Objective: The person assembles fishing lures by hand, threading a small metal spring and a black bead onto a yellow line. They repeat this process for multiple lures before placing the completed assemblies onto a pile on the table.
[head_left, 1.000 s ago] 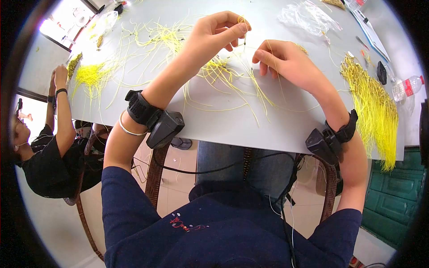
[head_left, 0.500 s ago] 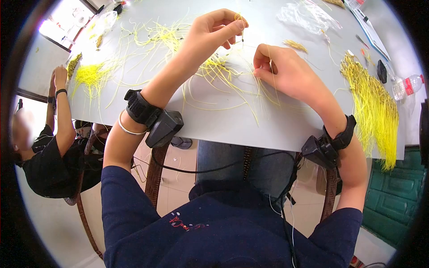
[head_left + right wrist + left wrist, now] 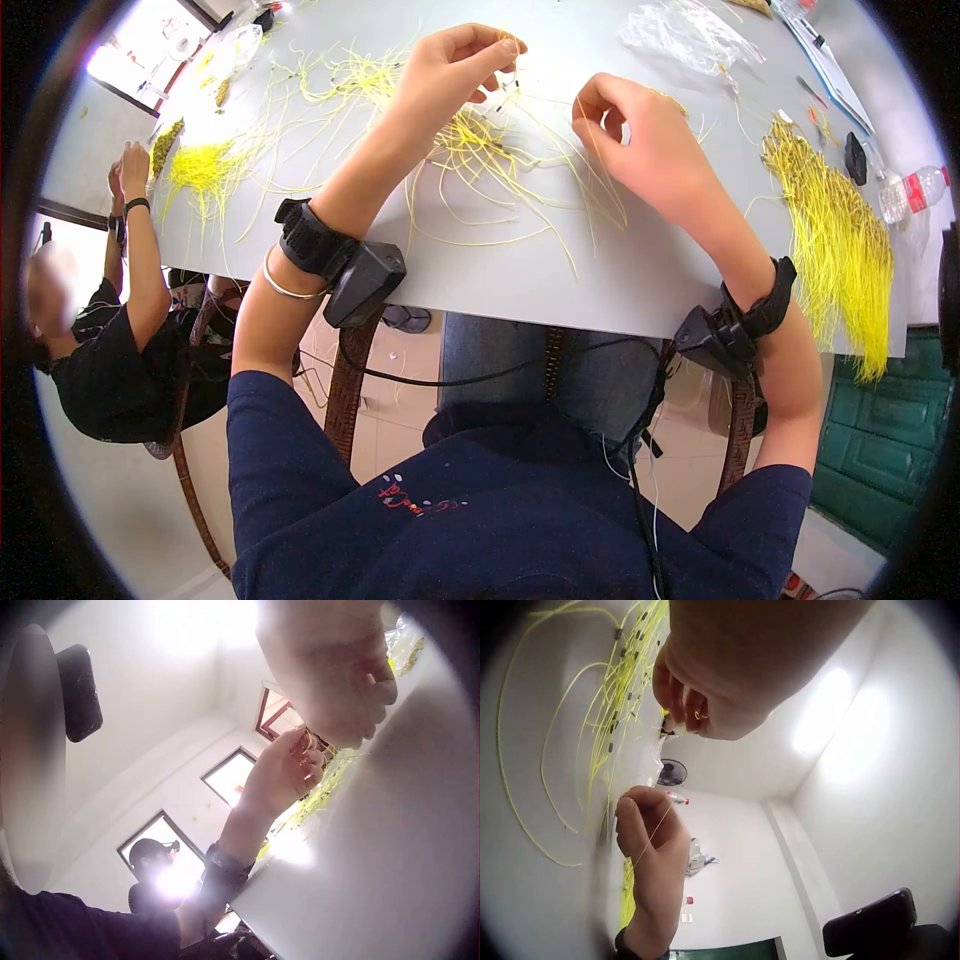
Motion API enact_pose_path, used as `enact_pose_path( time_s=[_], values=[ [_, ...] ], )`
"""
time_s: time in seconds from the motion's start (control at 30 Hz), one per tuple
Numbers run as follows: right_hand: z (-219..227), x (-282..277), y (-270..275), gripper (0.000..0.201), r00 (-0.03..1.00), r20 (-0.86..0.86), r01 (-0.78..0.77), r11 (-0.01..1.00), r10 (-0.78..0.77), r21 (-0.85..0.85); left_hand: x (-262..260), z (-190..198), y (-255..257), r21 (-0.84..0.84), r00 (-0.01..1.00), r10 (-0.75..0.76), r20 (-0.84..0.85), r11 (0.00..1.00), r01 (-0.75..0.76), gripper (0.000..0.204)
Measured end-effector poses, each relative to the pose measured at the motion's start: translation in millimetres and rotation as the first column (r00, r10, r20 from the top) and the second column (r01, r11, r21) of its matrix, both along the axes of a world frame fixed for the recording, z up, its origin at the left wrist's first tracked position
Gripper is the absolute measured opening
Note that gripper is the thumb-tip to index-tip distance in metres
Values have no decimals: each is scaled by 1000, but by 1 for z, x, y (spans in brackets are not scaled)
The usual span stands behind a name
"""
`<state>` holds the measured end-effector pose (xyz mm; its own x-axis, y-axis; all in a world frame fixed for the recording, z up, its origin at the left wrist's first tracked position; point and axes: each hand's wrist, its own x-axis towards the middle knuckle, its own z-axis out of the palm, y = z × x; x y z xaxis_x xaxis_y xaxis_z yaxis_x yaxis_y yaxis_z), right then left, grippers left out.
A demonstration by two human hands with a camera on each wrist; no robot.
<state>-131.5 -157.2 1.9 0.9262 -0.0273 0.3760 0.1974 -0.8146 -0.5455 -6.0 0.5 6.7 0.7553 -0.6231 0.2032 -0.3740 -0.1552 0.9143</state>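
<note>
In the head view my left hand (image 3: 455, 65) pinches a thin yellow cord between thumb and forefinger, over the far middle of the table. A small cord loop (image 3: 700, 715) shows at its fingers in the left wrist view, and a small dark bead (image 3: 516, 88) hangs just below them. To the right, my right hand (image 3: 645, 135) has thumb and forefinger together on a fine strand of the cord. Part of that strand crosses the palm side in the left wrist view. Beneath and between both hands lies a tangle of yellow cords (image 3: 470, 140) with small dark beads.
A thick bundle of yellow cords (image 3: 835, 240) hangs over the table's right edge, beside a black object (image 3: 856, 158) and a water bottle (image 3: 912, 195). Clear plastic bags (image 3: 690, 35) lie at the back. Another yellow pile (image 3: 205, 170) is left, near a seated person (image 3: 130, 370).
My right hand has closed its loose fingers into a pinch, and it has moved slightly right and, lately, farther from me. The left hand has drifted left, keeping its pinch.
</note>
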Motion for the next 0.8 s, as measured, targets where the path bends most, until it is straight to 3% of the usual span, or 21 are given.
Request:
enact_pose_path(
  time_s=[0.07,0.17,0.2,0.27,0.3,0.37,0.43,0.57,0.67,0.8],
  values=[
    [6,-1,4,6,1000,8,28,984,-30,177,0,0,1,11,1000,-15,27,1000,15,30],
    [5,0,1,6,994,103,23,976,-46,216,2,0,0,66,997,-19,71,998,14,30],
    [4,2,-1,6,993,105,24,976,-47,216,2,-2,-1,47,995,-14,100,999,10,30],
    [2,5,-4,6,948,312,70,997,-61,-19,2,-2,-1,28,992,-10,128,1000,7,30],
    [4,4,-3,6,948,312,72,997,-62,-19,1,-1,0,1,991,21,130,1000,-22,30],
    [9,2,0,10,943,308,84,985,-128,154,1,-2,-1,-28,990,52,131,998,-48,30],
    [10,3,1,11,924,359,77,984,-131,162,5,-4,-1,-153,983,128,131,982,-108,30],
    [11,4,1,9,889,438,50,979,-135,199,5,-2,-1,-160,973,160,165,978,-134,28],
    [10,3,1,6,899,416,41,973,-134,226,-3,4,-3,-102,978,-83,191,989,103,24],
    [9,3,1,4,912,390,37,972,-127,230,-5,3,-5,-95,970,-181,160,976,198,22]
  ],
)
